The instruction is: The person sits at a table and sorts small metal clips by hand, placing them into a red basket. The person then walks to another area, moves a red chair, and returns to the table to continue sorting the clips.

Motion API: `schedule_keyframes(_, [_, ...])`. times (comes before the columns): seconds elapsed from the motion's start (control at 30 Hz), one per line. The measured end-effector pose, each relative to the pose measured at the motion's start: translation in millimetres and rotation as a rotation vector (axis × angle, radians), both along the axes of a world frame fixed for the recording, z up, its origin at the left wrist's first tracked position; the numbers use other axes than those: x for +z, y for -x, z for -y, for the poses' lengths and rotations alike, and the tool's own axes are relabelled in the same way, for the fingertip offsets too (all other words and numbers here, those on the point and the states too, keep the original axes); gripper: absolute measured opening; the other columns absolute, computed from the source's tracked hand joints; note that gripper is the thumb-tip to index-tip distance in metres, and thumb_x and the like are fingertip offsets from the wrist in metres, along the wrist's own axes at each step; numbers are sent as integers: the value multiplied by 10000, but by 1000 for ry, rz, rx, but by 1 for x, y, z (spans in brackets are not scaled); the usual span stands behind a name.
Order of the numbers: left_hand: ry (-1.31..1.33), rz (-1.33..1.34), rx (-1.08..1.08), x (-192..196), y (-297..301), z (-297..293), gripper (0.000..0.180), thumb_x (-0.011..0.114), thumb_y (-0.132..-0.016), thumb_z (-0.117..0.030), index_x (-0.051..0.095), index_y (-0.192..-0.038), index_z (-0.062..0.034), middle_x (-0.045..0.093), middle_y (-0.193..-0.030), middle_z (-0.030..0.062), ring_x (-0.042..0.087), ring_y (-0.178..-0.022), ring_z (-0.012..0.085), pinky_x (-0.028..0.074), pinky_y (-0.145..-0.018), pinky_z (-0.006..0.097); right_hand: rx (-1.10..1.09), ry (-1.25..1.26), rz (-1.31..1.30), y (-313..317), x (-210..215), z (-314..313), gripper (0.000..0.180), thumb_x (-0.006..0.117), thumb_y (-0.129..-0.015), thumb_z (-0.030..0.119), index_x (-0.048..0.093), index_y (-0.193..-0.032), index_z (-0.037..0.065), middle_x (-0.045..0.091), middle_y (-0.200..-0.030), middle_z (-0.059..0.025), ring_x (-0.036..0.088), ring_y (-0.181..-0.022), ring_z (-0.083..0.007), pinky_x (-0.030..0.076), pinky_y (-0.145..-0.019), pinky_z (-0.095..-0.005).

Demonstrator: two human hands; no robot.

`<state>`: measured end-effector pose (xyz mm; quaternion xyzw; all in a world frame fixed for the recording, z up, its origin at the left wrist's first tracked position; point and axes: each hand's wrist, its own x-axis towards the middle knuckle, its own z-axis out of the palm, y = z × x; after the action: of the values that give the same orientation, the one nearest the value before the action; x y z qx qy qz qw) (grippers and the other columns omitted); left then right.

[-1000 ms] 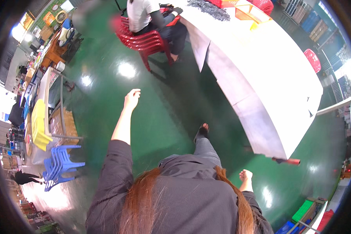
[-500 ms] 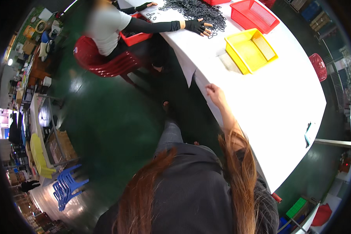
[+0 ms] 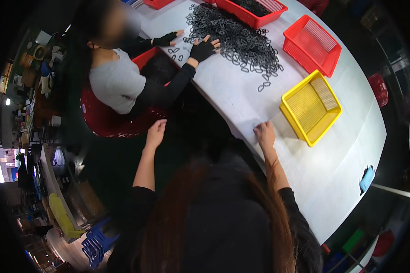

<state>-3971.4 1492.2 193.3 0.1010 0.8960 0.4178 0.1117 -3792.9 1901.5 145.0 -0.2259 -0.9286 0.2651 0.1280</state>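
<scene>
My right hand (image 3: 264,133) rests on the edge of the white table (image 3: 332,159), fingers curled, just left of an empty yellow mesh basket (image 3: 310,107). My left hand (image 3: 156,133) hangs in the air off the table, fingers loosely together, close to a red plastic chair (image 3: 109,123). Neither hand holds anything that I can make out. A large heap of small black rings (image 3: 234,38) lies farther along the table.
A seated person in a grey top with black fingerless gloves (image 3: 202,49) sorts the rings. Red mesh baskets (image 3: 310,45) stand on the table. A light blue object (image 3: 366,178) lies near the table's edge. Blue stools (image 3: 95,241) are stacked on the green floor.
The view has swung toward the table. My right hand stays on the table edge near the yellow basket, and my left hand has come up near the red chair.
</scene>
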Motion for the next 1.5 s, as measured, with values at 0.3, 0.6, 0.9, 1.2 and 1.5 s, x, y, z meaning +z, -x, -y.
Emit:
schedule_keyframes(0.3, [-135, 205, -244, 49, 20, -144, 227, 503, -862, -123, 582, -1057, -38, 633, -981, 109, 613, -886, 165, 475, -777, 270, 229, 56, 138, 14, 13, -17, 145, 595, -755, 115, 506, -820, 22, 514, -840, -121, 524, -824, -293, 448, -676, -388])
schedule_keyframes(0.6, [-208, 279, -469, 86, 14, -233, 254, 511, -847, -105, 568, -1076, -9, 614, -1011, 112, 599, -916, 205, 482, -770, 298, 103, 565, -36, 86, 70, -64, 83, 533, -834, 73, 504, -841, -4, 548, -669, -119, 538, -579, -195, 441, -546, -302])
schedule_keyframes(0.9, [-644, 805, -153, 101, 7, -266, 236, 496, -898, -140, 526, -1065, 23, 599, -857, 90, 619, -730, 160, 511, -644, 244, 307, 840, -72, 130, 140, -8, 69, 528, -848, 51, 507, -860, -13, 563, -711, -75, 529, -598, -133, 446, -551, -269])
schedule_keyframes(1.2, [-765, 870, 110, 78, -11, -268, 282, 375, -952, -248, 527, -987, -13, 580, -862, 68, 595, -760, 146, 517, -715, 296, 574, 216, -134, 133, 129, 4, 216, 574, -761, 32, 466, -948, 46, 558, -845, -118, 584, -729, -289, 489, -584, -338])
schedule_keyframes(1.5, [-774, 765, 215, 88, -53, -219, 227, 390, -945, -223, 536, -903, -55, 593, -809, 51, 602, -757, 143, 515, -707, 304, 775, 213, -216, 103, 140, 46, 195, 585, -756, 52, 496, -929, 57, 536, -844, -78, 567, -753, -235, 477, -576, -318])
